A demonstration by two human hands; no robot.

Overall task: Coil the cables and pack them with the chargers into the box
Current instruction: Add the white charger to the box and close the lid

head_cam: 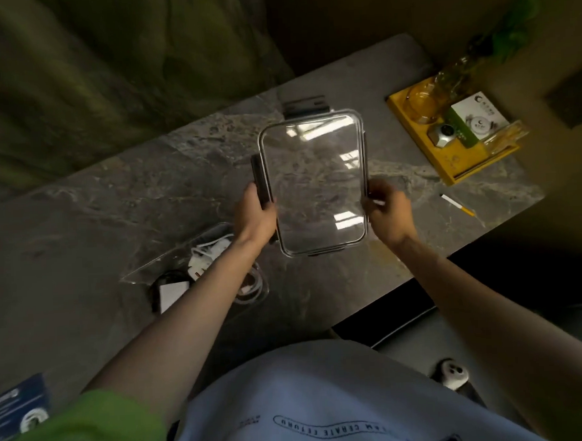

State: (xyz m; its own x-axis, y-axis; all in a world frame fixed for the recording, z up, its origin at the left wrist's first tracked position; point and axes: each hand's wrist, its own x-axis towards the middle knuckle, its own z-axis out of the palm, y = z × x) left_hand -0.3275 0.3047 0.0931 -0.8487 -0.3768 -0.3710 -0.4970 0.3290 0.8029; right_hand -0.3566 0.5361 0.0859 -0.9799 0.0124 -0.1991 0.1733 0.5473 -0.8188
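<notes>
I hold a clear rectangular lid (314, 182) with dark side clips above the marble table (115, 208). My left hand (254, 215) grips the lid's left clip and my right hand (387, 212) grips its right edge. Down to the left stands the clear box (151, 269), partly hidden under my left forearm. Inside it lie white chargers (206, 257), a coiled white cable (251, 288), a dark coiled cable (167, 278) and a white block (172, 293).
A yellow tray (454, 170) with glassware, a small box and a silver gadget sits at the table's far right. A cigarette-like stick (457, 204) lies near the right edge. A blue leaflet (19, 409) rests at the near left corner.
</notes>
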